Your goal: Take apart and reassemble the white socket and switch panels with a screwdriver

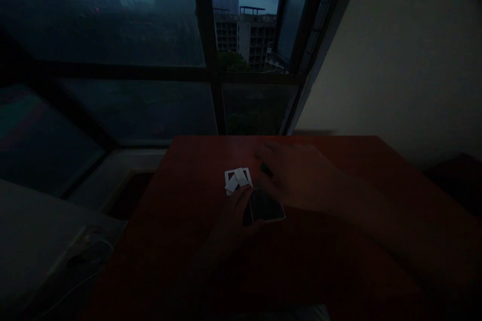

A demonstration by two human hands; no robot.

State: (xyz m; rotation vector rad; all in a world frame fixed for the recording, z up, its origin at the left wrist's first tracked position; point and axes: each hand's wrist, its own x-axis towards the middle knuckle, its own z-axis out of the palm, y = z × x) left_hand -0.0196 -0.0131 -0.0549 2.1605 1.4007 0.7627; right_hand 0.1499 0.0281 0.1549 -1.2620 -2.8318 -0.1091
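In dim light, a flat dark rectangular item with a pale rim (268, 205) lies on the red-brown table (181, 195). My left hand (236, 213) grips its left side, thumb at the near edge and fingers at the far corner. Just beyond those fingers is a pale square frame (227, 175) with white strips (240, 176) lying across it. Above the rectangular item, my right hand (291, 173) is blurred by motion, its fingers curled. A small dark green thing (266, 169) shows at these fingers; its kind is too dark to make out.
Large windows (128, 72) stand beyond the table and to its left, with one pane swung open (291, 25). A pale wall (395, 60) rises on the right. Down at the lower left, a white cable (81, 281) runs beside the table.
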